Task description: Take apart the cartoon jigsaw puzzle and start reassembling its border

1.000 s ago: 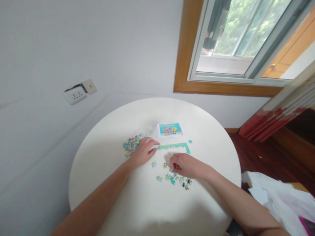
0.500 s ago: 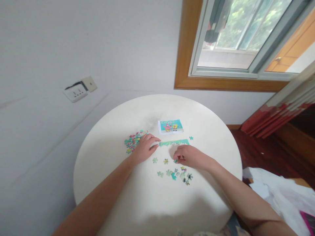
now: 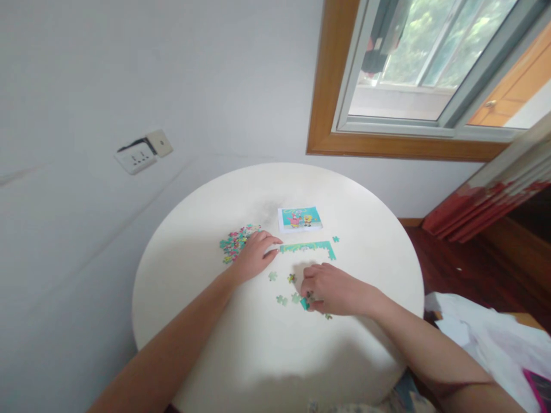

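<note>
My left hand point(image 3: 256, 255) rests on the table with fingers apart, its fingertips at the left end of a joined strip of teal puzzle pieces point(image 3: 307, 246). At its right end the strip turns down. The hand partly covers a heap of mixed puzzle pieces point(image 3: 235, 244). My right hand point(image 3: 327, 288) is below the strip, fingers curled and closed on a teal puzzle piece point(image 3: 304, 304). It hides several loose pieces under it. Pale green pieces point(image 3: 282, 300) and a yellow patterned piece point(image 3: 291, 278) lie to its left.
A picture card point(image 3: 301, 219) with cartoon figures lies beyond the strip. One loose teal piece point(image 3: 336, 239) sits right of the strip. The round white table point(image 3: 206, 201) stands close to the wall and window point(image 3: 400, 63). White bags point(image 3: 465, 327) are at the right.
My right hand has moved down from just under the strip to the loose pieces, now covering several of them. The strip's right corner has come into view. My left hand stays in place.
</note>
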`<state>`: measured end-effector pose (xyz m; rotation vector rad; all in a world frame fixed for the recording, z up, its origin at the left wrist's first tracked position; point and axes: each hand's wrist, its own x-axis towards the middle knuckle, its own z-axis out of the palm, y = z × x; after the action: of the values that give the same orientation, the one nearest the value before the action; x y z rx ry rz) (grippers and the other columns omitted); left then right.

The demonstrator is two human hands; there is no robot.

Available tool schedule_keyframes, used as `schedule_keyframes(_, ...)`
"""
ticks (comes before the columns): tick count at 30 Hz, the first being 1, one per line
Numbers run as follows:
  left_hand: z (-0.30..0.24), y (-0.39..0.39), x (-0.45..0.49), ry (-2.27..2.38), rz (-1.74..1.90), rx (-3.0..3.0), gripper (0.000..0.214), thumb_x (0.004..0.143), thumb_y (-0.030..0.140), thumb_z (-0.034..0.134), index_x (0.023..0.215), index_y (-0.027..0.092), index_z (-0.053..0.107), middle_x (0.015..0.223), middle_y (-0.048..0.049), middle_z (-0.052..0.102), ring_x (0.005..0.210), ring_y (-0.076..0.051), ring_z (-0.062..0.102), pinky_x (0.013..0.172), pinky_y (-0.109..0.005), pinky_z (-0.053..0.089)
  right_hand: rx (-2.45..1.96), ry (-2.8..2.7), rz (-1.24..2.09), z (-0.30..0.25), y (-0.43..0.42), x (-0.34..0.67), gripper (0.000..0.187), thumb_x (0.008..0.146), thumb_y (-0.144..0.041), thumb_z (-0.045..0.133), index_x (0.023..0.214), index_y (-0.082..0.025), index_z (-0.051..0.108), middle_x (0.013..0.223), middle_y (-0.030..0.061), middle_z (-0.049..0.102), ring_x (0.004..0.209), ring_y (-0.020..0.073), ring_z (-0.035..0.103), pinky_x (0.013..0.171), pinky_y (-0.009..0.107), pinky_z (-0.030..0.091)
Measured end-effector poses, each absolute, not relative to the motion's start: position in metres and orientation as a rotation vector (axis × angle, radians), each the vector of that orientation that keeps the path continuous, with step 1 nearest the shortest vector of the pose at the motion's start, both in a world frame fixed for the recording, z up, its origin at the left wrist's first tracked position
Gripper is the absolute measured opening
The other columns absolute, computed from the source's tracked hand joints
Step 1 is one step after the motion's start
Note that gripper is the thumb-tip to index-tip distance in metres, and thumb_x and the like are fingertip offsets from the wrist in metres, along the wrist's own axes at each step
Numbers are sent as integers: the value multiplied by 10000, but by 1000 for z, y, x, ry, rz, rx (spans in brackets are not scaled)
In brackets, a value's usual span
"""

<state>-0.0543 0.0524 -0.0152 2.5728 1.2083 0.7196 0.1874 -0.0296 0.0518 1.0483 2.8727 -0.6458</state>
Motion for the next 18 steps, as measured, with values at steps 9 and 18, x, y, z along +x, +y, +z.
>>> schedule_keyframes(9, -16, 54, -54, 1200, 729, 2560, 207, 876, 225, 514, 1051, 213, 625, 1010, -60, 594, 992, -222, 526, 919, -387, 406, 1310, 2868, -882, 67, -8, 231, 245, 778, -54, 556, 928, -180, 703, 892, 49, 646, 785, 140, 590, 737, 253, 440)
schedule_keyframes(18, -20, 57, -55, 1203, 722, 2552, 212, 878, 242, 506, 1051, 220, 628, 996, -61, 597, 977, -223, 529, 909, -387, 414, 1298, 2834, -809, 56, -30, 235, 349, 714, 3, 540, 963, -184, 696, 933, 64, 656, 886, 176, 606, 803, 266, 436)
